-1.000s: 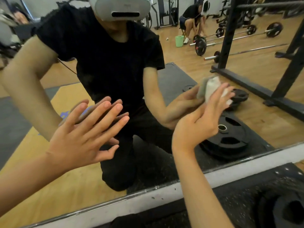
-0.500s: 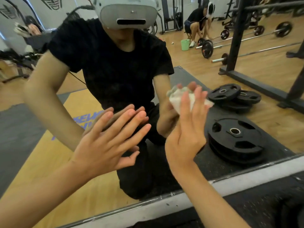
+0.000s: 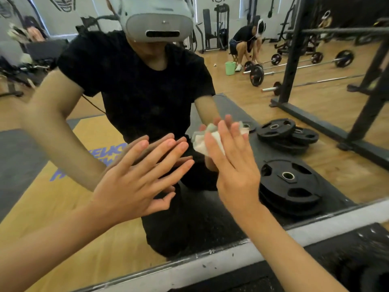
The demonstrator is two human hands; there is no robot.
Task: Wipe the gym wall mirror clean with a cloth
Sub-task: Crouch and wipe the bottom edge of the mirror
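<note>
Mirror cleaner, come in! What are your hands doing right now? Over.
Left grip open, fingers flat on the mirror. Right grip open, pressing the cloth against it. Left grip close beside cloth, in any leftward path.

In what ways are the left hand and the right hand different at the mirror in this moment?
The left hand is bare, while the right hand presses a crumpled white cloth against the mirror. The left hand's fingers are spread and slant up to the right; the right hand's fingers lie closer together and point upward. Both hands are open, with straight fingers meeting their reflections at the glass.
</note>
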